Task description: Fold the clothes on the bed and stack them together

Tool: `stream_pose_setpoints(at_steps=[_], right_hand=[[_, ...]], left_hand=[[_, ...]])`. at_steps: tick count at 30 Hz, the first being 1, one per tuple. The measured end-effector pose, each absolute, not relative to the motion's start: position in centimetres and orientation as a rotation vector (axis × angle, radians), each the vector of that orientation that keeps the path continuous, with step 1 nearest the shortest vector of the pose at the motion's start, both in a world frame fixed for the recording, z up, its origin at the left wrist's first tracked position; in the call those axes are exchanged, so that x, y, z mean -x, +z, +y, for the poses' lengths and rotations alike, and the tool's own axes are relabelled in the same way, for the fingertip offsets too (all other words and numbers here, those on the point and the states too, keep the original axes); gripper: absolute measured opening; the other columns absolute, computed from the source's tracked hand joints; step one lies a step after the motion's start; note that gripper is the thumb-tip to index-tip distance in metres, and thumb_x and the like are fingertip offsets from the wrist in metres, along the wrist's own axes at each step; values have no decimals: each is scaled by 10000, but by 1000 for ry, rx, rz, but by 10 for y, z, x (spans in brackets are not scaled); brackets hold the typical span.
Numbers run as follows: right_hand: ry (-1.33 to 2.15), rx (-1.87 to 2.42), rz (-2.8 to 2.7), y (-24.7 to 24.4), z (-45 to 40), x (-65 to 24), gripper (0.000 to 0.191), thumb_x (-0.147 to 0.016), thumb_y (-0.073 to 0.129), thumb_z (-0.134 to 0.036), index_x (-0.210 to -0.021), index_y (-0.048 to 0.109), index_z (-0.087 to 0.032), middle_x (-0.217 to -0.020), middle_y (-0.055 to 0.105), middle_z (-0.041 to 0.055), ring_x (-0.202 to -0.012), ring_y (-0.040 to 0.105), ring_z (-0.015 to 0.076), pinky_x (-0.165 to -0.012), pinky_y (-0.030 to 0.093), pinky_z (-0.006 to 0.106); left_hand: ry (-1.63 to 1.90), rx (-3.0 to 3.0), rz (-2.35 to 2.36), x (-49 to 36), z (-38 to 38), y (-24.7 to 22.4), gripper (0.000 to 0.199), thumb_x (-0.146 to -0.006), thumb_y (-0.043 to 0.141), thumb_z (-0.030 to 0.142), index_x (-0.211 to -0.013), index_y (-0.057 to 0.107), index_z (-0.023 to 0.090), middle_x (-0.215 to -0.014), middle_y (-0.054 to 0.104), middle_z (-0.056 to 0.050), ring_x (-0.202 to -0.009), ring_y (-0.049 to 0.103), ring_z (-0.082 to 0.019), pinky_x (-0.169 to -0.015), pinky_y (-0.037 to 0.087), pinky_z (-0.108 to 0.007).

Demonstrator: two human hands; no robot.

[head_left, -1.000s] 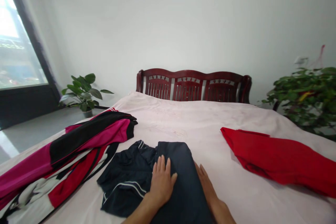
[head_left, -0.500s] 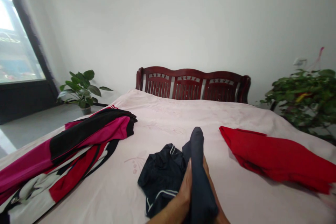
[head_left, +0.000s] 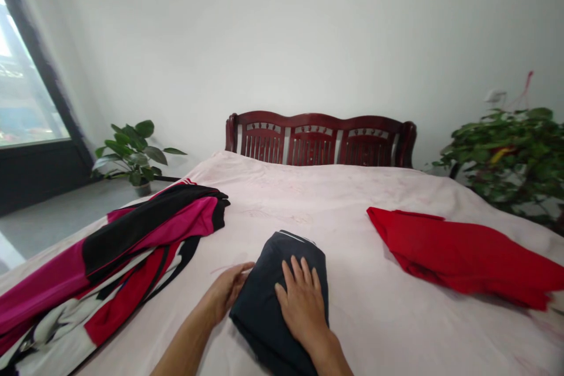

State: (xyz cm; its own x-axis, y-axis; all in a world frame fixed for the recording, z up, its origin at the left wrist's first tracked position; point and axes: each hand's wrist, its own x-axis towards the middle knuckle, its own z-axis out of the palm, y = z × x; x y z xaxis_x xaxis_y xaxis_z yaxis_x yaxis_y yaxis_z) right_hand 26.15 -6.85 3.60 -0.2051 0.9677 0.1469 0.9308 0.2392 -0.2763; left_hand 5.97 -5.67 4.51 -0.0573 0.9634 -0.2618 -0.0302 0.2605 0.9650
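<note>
A dark navy garment (head_left: 259,305), folded into a thick bundle with a white stripe along its far edge, lies on the bed in front of me. My right hand (head_left: 304,302) rests flat on top of it, fingers spread. At the bundle's left edge is my left hand (head_left: 227,291), its fingers slightly bent and apart, with the tips touching the fabric. Any part of those fingers under the edge is hidden.
Magenta, black, red and white clothes (head_left: 132,247) are heaped at the left. A red garment (head_left: 453,252) lies at the right on the pale pink bedspread (head_left: 361,317). A dark wooden headboard (head_left: 312,144) stands beyond, with potted plants (head_left: 136,153) on both sides.
The dark piece held upright between both hands now lies flat as a folded bundle. The loose navy fabric beside it no longer shows separately. My hands have parted, the right onto its top.
</note>
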Motion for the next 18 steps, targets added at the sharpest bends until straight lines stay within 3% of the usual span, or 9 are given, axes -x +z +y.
stream_pose_setpoints(at_steps=[3, 6, 12, 18], right_hand=[[214, 1789, -2210, 41, -61, -266, 538, -999, 347, -395, -1493, 477, -229, -1592, 385, 44, -1507, 257, 265, -1229, 188, 493], [142, 1799, -2175, 42, -46, -272, 533, -1011, 279, -327, -1501, 462, -223, -1599, 376, 39, -1510, 250, 240, -1228, 181, 483], [62, 1643, -2339, 17, -14, -289, 584, -1006, 301, -494, -1541, 380, -273, -1638, 294, 39, -1527, 185, 255, -1223, 70, 552], [79, 1676, -2380, 14, 15, -291, 610, -1006, 289, -509, -1556, 346, -252, -1642, 286, 50, -1529, 171, 252, -1222, 45, 547]], left_hand=[[1077, -1350, 1618, -50, -61, 54, 493, -928, 448, 422, -1276, 648, 137, -1379, 634, -134, -1311, 565, -277, -1152, 403, -453], [865, -1920, 1687, -76, -77, 52, 533, -953, 413, 438, -1397, 577, 195, -1515, 513, -89, -1454, 394, -276, -1231, 261, -494], [306, -2334, 1659, -124, -116, 16, 737, -871, 612, 449, -1546, 321, 397, -1650, 212, -75, -1512, 163, -432, -1146, 124, -764], [208, -2340, 1640, -115, -126, 9, 868, -800, 695, 407, -1537, 244, 493, -1664, 134, -38, -1518, 84, -444, -1131, 78, -783]])
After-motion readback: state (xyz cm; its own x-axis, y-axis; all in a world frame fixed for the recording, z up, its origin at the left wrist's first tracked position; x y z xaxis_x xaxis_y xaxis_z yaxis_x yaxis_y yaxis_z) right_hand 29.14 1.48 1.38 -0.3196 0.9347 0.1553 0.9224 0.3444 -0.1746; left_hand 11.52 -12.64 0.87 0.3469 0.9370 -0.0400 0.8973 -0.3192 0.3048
